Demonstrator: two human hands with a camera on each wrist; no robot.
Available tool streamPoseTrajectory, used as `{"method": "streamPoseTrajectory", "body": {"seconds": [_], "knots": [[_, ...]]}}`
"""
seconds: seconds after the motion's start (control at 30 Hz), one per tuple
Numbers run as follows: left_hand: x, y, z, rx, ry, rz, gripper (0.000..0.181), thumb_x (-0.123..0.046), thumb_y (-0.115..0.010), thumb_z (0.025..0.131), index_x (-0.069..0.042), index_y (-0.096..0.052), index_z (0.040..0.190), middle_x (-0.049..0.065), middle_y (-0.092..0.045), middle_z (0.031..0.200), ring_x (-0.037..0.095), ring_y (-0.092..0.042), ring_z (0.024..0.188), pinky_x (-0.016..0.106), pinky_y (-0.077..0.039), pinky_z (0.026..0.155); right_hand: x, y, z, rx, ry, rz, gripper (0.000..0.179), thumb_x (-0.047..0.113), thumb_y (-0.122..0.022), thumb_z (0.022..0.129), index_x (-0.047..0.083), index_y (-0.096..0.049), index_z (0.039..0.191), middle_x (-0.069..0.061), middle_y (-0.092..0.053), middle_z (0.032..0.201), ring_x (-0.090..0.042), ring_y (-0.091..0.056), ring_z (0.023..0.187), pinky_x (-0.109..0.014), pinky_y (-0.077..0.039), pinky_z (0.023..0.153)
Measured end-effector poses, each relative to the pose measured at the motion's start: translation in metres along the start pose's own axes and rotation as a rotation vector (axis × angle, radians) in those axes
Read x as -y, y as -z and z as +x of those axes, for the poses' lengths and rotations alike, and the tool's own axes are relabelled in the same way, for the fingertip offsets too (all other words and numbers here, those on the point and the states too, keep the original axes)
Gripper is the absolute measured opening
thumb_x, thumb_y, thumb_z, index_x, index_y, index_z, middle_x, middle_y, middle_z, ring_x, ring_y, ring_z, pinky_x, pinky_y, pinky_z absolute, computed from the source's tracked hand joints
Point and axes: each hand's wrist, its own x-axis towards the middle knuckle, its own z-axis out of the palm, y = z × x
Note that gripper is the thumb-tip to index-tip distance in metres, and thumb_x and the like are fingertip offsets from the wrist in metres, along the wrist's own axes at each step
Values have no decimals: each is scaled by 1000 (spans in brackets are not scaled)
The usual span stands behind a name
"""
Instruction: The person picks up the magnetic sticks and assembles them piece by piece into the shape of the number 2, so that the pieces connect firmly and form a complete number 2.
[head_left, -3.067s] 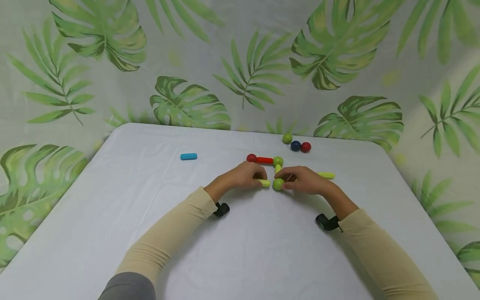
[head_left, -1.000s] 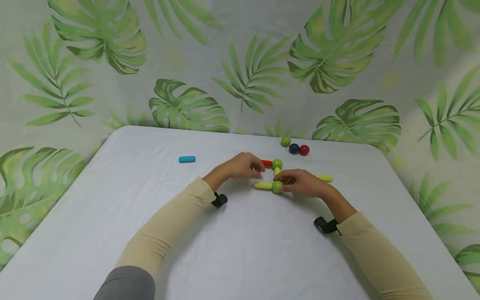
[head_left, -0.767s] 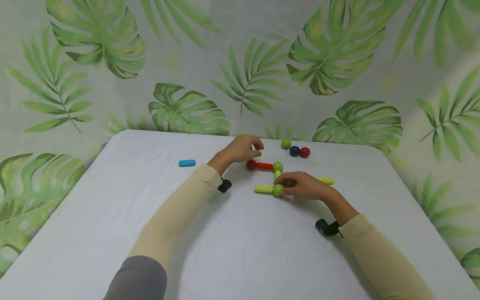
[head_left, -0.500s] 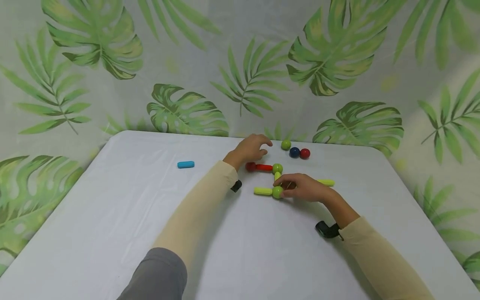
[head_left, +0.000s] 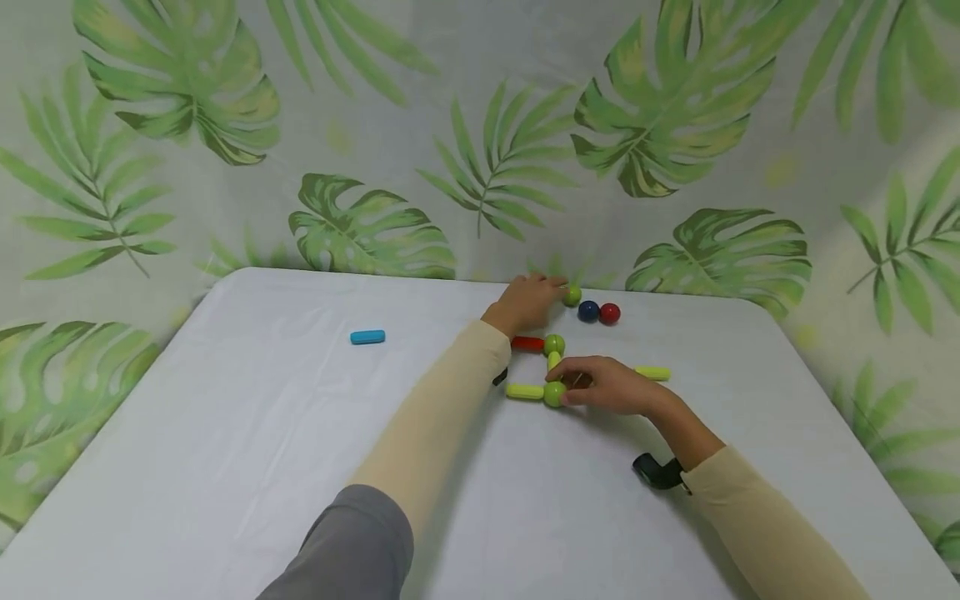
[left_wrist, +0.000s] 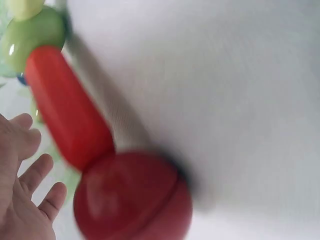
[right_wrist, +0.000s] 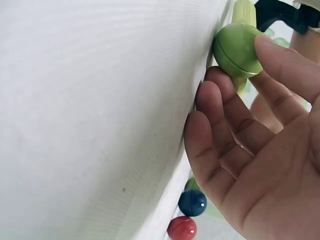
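Observation:
My right hand pinches a green ball between thumb and fingers, as the right wrist view also shows. From that ball one yellow-green stick points left; another runs back to a second green ball. A red stick joins this one to a red ball, hidden in the head view behind my left arm. Stretched over the table's far side, my left hand has its fingertips at a loose green ball; whether they touch it, I cannot tell. Its fingers look loose in the left wrist view.
A dark blue ball and a loose red ball sit side by side, right of the loose green one. Behind my right hand lies a yellow-green stick. One blue stick lies on the white table, left of my arm.
My left hand has let go of the left-pointing yellow-green stick, now against the green ball. It has moved back and right to the loose green ball. My right hand keeps its hold.

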Motion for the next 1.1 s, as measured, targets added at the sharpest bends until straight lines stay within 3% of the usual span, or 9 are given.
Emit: {"method": "streamPoseTrajectory", "body": {"seconds": [0.27,0.33,0.47,0.53,0.7,0.8,1.1], "knots": [[-5,-3,3,81,-32,-3,57,-11,-46,101,-30,-36,154,-9,-23,166,24,-30,151,47,-27,122,4,-1,-3,-16,30,-16,32,19,-67,94,14,-65,126,-3,-68,109,-16,-62,97,-33,-51,85],[-5,0,2,52,-33,-8,53,-11,-46,101,-30,-44,150,-9,-31,163,24,-34,148,47,-31,120,5,0,-3,-14,36,-19,33,19,-67,94,14,-64,126,-4,-68,109,-17,-62,97,-33,-51,86],[0,8,0,-73,-6,-22,43,-9,-52,96,-26,-63,133,-5,-55,144,21,-51,132,43,-44,108,6,2,-3,-21,30,-33,32,20,-67,94,15,-64,126,-4,-68,110,-17,-62,98,-33,-51,85],[3,13,-2,-91,14,-70,40,-10,-53,96,-24,-64,131,-3,-58,138,20,-53,127,41,-47,104,6,3,-3,-26,19,-42,32,20,-67,94,16,-65,125,-4,-67,110,-17,-61,98,-33,-51,86],[10,12,-6,24,35,-268,41,-12,-54,98,-16,-59,138,2,-56,141,18,-53,130,34,-46,107,5,3,-4,-22,-5,-49,32,20,-67,94,17,-65,125,-4,-67,109,-17,-61,98,-33,-50,86],[12,8,-8,50,51,-345,38,-11,-57,98,-11,-61,136,3,-60,139,18,-53,130,33,-43,111,3,2,-3,-19,-1,-50,32,20,-67,94,18,-65,125,-3,-67,109,-17,-61,99,-33,-50,86],[15,3,-16,35,80,-377,37,-14,-59,98,-12,-60,136,4,-61,137,19,-53,128,33,-42,111,2,0,-1,-9,1,-35,32,20,-67,94,18,-64,126,-3,-67,112,-18,-61,100,-34,-50,89]]}}
